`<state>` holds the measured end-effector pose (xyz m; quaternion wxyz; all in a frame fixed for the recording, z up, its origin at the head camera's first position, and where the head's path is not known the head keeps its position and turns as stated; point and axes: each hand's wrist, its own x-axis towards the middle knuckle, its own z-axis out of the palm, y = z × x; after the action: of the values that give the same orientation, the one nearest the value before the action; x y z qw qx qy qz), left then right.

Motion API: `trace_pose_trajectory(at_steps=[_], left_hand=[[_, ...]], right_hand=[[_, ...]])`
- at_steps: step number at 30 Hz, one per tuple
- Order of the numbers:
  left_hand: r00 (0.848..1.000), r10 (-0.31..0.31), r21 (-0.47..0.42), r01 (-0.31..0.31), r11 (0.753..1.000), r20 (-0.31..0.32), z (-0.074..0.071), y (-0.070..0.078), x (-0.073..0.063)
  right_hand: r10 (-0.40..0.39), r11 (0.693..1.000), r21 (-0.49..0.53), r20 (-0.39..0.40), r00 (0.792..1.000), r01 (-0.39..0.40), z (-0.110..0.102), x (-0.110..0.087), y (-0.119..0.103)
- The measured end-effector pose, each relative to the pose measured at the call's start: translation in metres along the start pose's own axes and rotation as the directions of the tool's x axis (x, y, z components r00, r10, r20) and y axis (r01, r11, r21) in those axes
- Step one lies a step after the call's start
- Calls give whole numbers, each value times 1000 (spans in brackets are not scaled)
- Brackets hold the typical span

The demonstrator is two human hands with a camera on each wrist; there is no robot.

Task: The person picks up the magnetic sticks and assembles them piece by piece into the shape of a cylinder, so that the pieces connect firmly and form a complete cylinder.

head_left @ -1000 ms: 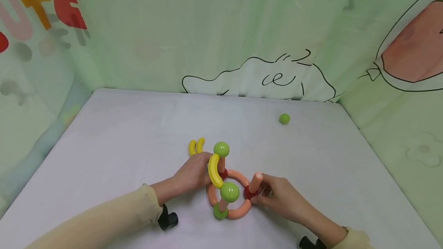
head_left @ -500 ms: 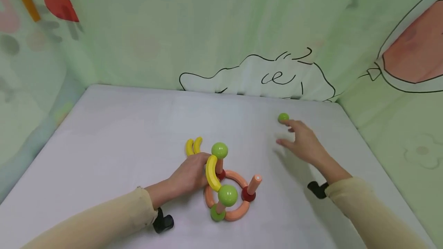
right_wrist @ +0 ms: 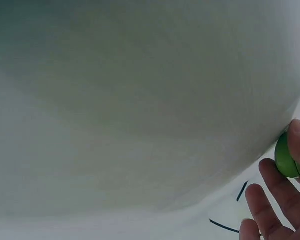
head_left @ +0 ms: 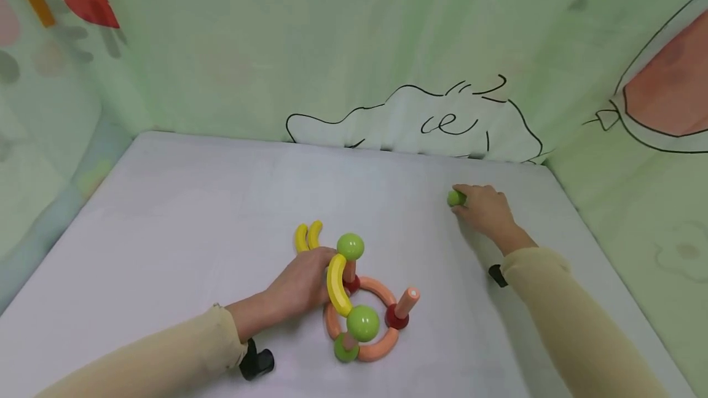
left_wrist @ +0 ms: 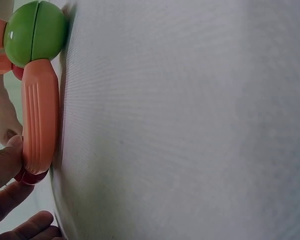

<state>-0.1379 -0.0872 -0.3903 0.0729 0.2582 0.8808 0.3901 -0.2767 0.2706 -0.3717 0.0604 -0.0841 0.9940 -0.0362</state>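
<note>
A toy structure stands on the table, with a ring of orange curved sticks (head_left: pixel 381 347) joined by balls. On its left side, a yellow curved stick (head_left: pixel 336 287) links two raised green balls (head_left: pixel 362 323). A bare orange upright stick (head_left: pixel 408 301) rises from a red ball (head_left: pixel 396 317) on the right. My left hand (head_left: pixel 301 281) grips the ring's far left part; the left wrist view has its thumb and a finger around a dark red ball (left_wrist: pixel 32 177) at an orange stick's end. Farther back, my right hand (head_left: pixel 489 210) pinches a loose green ball (head_left: pixel 456 198) between thumb and fingers.
Two yellow curved sticks (head_left: pixel 307 236) lie behind my left hand. The white tabletop (head_left: pixel 221 195) ends at a printed green fabric wall (head_left: pixel 232 48) at the back and sides. Black wrist cameras (head_left: pixel 257 361) hang below both sleeves.
My right hand has let go of the red ball on the structure's right side, reached to the back right and taken hold of the loose green ball. My left hand keeps its hold.
</note>
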Motion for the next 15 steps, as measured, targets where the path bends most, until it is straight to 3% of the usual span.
trace_pose_trajectory(at_steps=[7, 11, 15], left_hand=[[1000, 16, -6, -16, 1000, 0, -2, 5, -1], [999, 54, 16, -54, 998, -8, -2, 4, -2], [998, 65, 24, -65, 998, -4, 0, 5, -2]], right_hand=[[-96, 995, -33, -41, 995, 94, -2, -42, -15], [-146, 985, 81, -54, 988, 150, -4, -71, -28], [-175, 950, 250, -75, 982, 189, -13, -101, -43]])
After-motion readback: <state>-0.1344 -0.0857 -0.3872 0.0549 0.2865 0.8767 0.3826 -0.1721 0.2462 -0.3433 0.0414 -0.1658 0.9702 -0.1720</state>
